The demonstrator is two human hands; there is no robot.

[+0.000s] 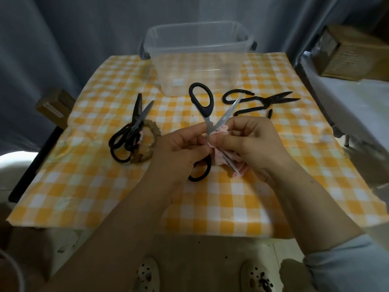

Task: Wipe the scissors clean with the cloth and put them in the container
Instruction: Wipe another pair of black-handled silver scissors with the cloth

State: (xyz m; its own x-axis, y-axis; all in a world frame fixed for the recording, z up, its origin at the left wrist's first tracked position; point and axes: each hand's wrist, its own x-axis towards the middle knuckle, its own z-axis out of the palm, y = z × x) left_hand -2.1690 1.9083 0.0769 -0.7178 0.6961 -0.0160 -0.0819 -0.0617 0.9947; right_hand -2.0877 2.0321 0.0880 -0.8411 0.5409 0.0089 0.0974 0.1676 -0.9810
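Now the left hand (pixel 179 148) pinches the scissors (pixel 205 111) at the pivot, blades splayed wide; the right hand (pixel 250 142) bunches the cloth (pixel 219 157) round one blade. Risk: a slip along that bare edge could nick fingers. Container (pixel 195 49) sits beyond both hands.

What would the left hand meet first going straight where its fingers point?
Probably the pink cloth bunched in the right hand, right beyond the open scissors the left hand pinches; depth is unclear.

Orange-white checked tablecloth (pixel 231 203), pink cloth (pixel 219 159), black-handled scissors (pixel 201 100).
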